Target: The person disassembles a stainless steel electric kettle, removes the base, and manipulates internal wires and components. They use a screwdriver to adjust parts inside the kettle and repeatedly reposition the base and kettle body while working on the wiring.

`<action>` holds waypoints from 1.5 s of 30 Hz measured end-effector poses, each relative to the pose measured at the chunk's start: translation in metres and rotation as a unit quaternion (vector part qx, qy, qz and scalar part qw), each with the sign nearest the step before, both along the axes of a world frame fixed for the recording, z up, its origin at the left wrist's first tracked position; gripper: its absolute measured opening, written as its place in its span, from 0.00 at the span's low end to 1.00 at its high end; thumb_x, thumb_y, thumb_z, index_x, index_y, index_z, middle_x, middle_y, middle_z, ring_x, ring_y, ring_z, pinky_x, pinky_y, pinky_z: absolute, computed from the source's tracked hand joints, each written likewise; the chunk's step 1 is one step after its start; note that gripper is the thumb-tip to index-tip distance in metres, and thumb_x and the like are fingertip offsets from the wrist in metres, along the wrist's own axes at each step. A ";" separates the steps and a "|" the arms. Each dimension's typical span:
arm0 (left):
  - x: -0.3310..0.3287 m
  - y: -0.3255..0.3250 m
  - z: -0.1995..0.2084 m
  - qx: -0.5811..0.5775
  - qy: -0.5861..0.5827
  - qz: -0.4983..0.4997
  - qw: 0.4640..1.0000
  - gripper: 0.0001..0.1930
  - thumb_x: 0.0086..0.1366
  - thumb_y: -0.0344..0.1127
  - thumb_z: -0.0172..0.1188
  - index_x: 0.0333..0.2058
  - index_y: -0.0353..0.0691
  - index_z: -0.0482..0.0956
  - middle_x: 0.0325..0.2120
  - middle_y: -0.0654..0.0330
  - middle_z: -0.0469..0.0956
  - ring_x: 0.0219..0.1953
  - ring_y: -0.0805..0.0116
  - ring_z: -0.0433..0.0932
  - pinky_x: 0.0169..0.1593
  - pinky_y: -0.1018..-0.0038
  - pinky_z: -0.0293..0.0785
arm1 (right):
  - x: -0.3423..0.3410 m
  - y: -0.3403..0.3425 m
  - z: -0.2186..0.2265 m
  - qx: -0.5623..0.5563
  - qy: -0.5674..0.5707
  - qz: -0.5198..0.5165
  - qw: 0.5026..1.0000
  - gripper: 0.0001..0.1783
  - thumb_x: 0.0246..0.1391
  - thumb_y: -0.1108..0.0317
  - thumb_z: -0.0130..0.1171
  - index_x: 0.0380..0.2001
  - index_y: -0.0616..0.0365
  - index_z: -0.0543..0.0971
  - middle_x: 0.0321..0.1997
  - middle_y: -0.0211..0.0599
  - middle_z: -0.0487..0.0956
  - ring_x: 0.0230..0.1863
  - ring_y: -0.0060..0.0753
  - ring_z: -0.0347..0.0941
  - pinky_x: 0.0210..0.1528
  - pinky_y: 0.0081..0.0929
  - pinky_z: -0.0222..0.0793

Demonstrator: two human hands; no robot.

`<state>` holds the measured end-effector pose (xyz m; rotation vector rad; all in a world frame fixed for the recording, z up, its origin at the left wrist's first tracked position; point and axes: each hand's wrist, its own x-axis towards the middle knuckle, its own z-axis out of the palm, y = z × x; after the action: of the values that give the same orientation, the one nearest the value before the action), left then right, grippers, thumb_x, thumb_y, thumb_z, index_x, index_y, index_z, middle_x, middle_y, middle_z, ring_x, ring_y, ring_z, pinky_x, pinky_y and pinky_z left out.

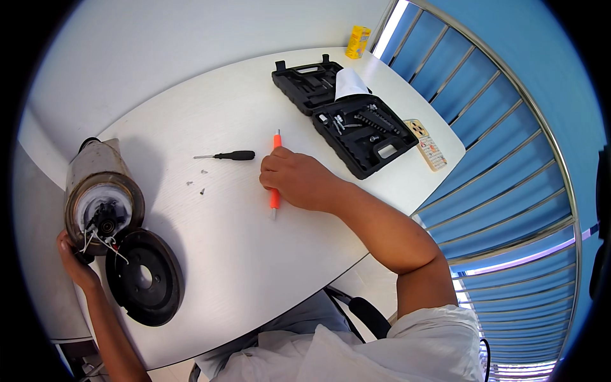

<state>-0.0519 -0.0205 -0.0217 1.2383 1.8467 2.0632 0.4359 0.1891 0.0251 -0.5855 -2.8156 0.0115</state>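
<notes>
At the left, an electric kettle (95, 159) with a metal body lies on its side, its underside facing me and its wiring and connector exposed. A round black base cover (145, 277) hangs beside it, with white wires between the two. My left hand (76, 264) is curled at the kettle's lower left, around its black handle; its fingers are partly hidden. In mid-table, my right hand (294, 178) is closed around a slim orange tool (275, 198) with metal ends, like a screwdriver. Left of it lie a black-handled screwdriver (234, 155) and several small screws or metal bits (202, 191).
An unfolded black tool case (356, 169) with bits and sockets lies at the far right, a white sheet (350, 83) on it. Beyond stands a yellow box (358, 42). A beige remote-like item (433, 155) lies beside the case. Metal railings (503, 153) border the table's right.
</notes>
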 end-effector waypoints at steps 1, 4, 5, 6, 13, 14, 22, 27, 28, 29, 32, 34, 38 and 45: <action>-0.002 -0.001 0.000 -0.003 0.000 -0.005 1.000 0.22 0.69 0.51 0.40 0.46 0.39 0.71 0.30 0.66 0.71 0.30 0.79 0.69 0.33 0.84 0.62 | 0.000 0.000 0.001 -0.004 0.000 -0.001 1.000 0.04 0.46 0.76 0.55 0.26 0.55 0.75 0.37 0.26 0.73 0.47 0.31 0.67 0.44 0.27 0.70; 0.010 0.004 0.004 0.016 0.011 0.018 1.000 0.22 0.69 0.51 0.40 0.45 0.39 0.71 0.29 0.67 0.71 0.29 0.80 0.68 0.31 0.84 0.61 | 0.000 -0.004 0.006 -0.022 0.001 -0.008 1.000 0.03 0.46 0.76 0.55 0.24 0.55 0.74 0.34 0.26 0.72 0.44 0.30 0.67 0.43 0.27 0.69; 0.012 0.005 0.005 0.016 0.010 0.018 1.000 0.22 0.69 0.52 0.40 0.45 0.39 0.71 0.29 0.67 0.71 0.29 0.80 0.68 0.31 0.84 0.61 | 0.000 -0.006 0.008 -0.031 0.005 -0.013 0.999 0.03 0.46 0.76 0.55 0.23 0.55 0.74 0.33 0.26 0.72 0.43 0.30 0.68 0.41 0.27 0.69; 0.014 0.005 0.006 0.015 0.009 0.019 1.000 0.22 0.69 0.52 0.40 0.45 0.39 0.71 0.29 0.67 0.71 0.29 0.80 0.68 0.30 0.84 0.61 | 0.000 -0.007 0.009 -0.040 0.009 -0.019 0.999 0.03 0.46 0.76 0.55 0.22 0.55 0.73 0.31 0.26 0.72 0.42 0.30 0.68 0.40 0.27 0.69; 0.014 0.003 0.007 0.009 0.010 0.012 1.000 0.23 0.69 0.53 0.40 0.45 0.39 0.71 0.29 0.66 0.73 0.28 0.80 0.70 0.29 0.84 0.61 | 0.002 -0.003 0.016 -0.041 -0.028 -0.080 0.996 0.06 0.47 0.75 0.53 0.20 0.53 0.74 0.25 0.28 0.73 0.36 0.32 0.70 0.36 0.29 0.66; 0.014 0.004 0.007 0.010 0.006 0.014 1.000 0.23 0.69 0.53 0.40 0.45 0.39 0.71 0.29 0.66 0.73 0.28 0.80 0.70 0.29 0.84 0.61 | 0.002 -0.002 0.017 -0.053 -0.026 -0.088 0.994 0.06 0.47 0.75 0.53 0.20 0.53 0.74 0.25 0.28 0.73 0.36 0.32 0.70 0.36 0.30 0.65; 0.017 0.007 0.006 0.027 0.001 0.023 0.999 0.23 0.69 0.53 0.40 0.45 0.39 0.72 0.29 0.66 0.72 0.28 0.79 0.70 0.29 0.85 0.61 | 0.018 0.019 0.019 -0.031 0.119 -0.186 0.975 0.08 0.49 0.74 0.51 0.30 0.52 0.80 0.34 0.30 0.77 0.43 0.36 0.70 0.44 0.34 0.68; 0.010 0.004 0.003 0.017 0.004 0.021 1.000 0.22 0.69 0.51 0.40 0.44 0.38 0.72 0.29 0.66 0.72 0.28 0.79 0.69 0.30 0.84 0.62 | 0.058 0.049 0.025 0.006 0.134 -0.372 0.919 0.13 0.52 0.72 0.55 0.41 0.48 0.81 0.41 0.33 0.77 0.47 0.42 0.69 0.50 0.35 0.69; 0.009 0.004 0.003 0.017 0.007 0.020 1.000 0.22 0.69 0.51 0.40 0.44 0.38 0.72 0.29 0.66 0.71 0.28 0.79 0.68 0.31 0.84 0.62 | 0.062 0.052 0.025 -0.003 0.118 -0.396 0.911 0.14 0.52 0.72 0.55 0.42 0.48 0.81 0.41 0.33 0.77 0.48 0.41 0.69 0.51 0.35 0.69; 0.009 0.005 0.003 0.018 0.005 0.018 1.000 0.22 0.69 0.50 0.40 0.44 0.38 0.72 0.29 0.66 0.71 0.29 0.79 0.68 0.32 0.84 0.62 | 0.065 0.054 0.023 -0.012 0.102 -0.419 0.902 0.15 0.52 0.72 0.55 0.43 0.47 0.81 0.42 0.33 0.76 0.48 0.41 0.69 0.51 0.35 0.69; 0.007 0.003 0.002 0.017 0.006 0.011 1.000 0.21 0.69 0.50 0.39 0.43 0.37 0.71 0.30 0.65 0.71 0.30 0.78 0.68 0.34 0.83 0.62 | 0.072 0.061 0.018 -0.038 0.056 -0.460 0.886 0.17 0.52 0.72 0.56 0.45 0.43 0.80 0.45 0.34 0.75 0.50 0.41 0.68 0.52 0.38 0.68; 0.002 0.001 0.000 0.009 0.013 0.005 1.000 0.21 0.70 0.49 0.39 0.43 0.37 0.71 0.31 0.64 0.71 0.31 0.78 0.68 0.35 0.83 0.63 | 0.076 0.065 0.016 -0.033 0.043 -0.472 0.880 0.17 0.52 0.73 0.56 0.45 0.41 0.81 0.44 0.33 0.75 0.50 0.41 0.68 0.52 0.38 0.68; 0.004 0.002 0.000 0.007 0.000 -0.003 1.000 0.20 0.70 0.49 0.39 0.43 0.37 0.70 0.31 0.64 0.71 0.32 0.77 0.68 0.36 0.82 0.63 | 0.079 0.068 0.016 -0.054 0.055 -0.464 0.882 0.14 0.51 0.73 0.57 0.40 0.43 0.81 0.44 0.32 0.75 0.51 0.41 0.68 0.51 0.40 0.67; 0.005 0.002 0.002 0.006 0.013 -0.012 1.000 0.20 0.70 0.49 0.39 0.42 0.37 0.70 0.30 0.64 0.70 0.32 0.77 0.67 0.38 0.82 0.62 | 0.082 0.071 0.012 -0.056 0.077 -0.466 0.880 0.09 0.50 0.70 0.58 0.36 0.45 0.80 0.42 0.31 0.77 0.50 0.41 0.69 0.49 0.40 0.67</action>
<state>-0.0472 -0.0188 -0.0201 1.2905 1.8238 2.0581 0.5174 0.2605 0.0374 -1.7983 -2.1147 0.0320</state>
